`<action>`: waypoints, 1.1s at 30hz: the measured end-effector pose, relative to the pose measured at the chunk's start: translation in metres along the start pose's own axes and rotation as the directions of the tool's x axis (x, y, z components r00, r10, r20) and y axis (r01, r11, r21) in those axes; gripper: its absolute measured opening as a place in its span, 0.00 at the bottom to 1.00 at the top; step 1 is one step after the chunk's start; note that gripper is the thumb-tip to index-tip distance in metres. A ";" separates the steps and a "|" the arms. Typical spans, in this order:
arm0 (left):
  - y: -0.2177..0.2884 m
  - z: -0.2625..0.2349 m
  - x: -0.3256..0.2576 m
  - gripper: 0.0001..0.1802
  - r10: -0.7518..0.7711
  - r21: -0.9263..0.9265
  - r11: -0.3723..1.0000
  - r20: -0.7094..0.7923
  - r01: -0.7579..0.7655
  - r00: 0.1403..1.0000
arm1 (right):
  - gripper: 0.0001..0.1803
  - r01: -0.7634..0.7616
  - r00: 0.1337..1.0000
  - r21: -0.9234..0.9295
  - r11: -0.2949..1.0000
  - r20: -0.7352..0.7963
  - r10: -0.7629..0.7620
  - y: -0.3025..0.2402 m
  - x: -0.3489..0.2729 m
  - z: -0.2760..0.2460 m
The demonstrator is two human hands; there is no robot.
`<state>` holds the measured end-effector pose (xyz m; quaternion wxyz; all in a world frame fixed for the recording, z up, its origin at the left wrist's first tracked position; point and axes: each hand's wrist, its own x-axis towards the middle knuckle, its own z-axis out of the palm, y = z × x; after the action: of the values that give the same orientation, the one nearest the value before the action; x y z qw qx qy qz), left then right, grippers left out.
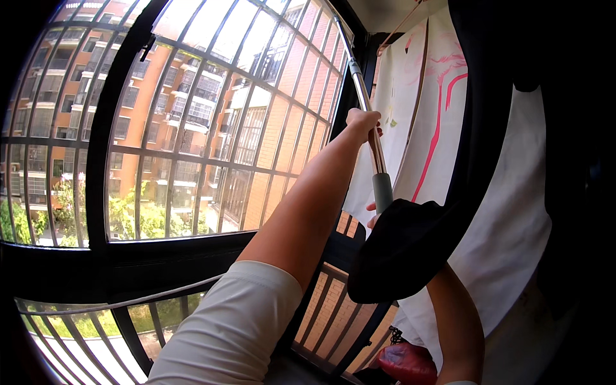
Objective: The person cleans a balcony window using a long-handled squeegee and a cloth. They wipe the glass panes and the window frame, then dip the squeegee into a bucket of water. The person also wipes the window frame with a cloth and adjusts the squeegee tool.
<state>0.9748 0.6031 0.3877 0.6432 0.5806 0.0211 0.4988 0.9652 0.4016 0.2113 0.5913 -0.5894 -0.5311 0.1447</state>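
Observation:
A shiny metal telescopic pole with grey sleeves slants up toward the top corner of the window, where its thin far end meets the dark frame. Stretched out ahead, my left hand is closed around the metal shaft at its middle. Lower down, my right hand is at the pole's grey grip; only some fingertips show, curled by the grip. A hanging black cloth covers most of that hand and part of the right forearm, as well as the pole's lower end.
Large dark-framed windows with metal bars fill the left. On the right hangs a white curtain with a pink bird print, beside more white cloth and dark fabric. A red bundle lies low down, near my right arm.

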 end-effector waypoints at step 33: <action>-0.351 -0.063 -0.549 0.14 -0.500 0.153 0.866 0.319 0.477 0.805 | 0.20 -0.649 0.670 -0.587 0.484 -0.139 0.729 0.345 -0.507 -0.014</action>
<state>0.8777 0.3437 -0.2048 0.7238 0.6549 0.0719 0.2050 0.9336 0.0808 -0.3105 0.2321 -0.8941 -0.3031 0.2341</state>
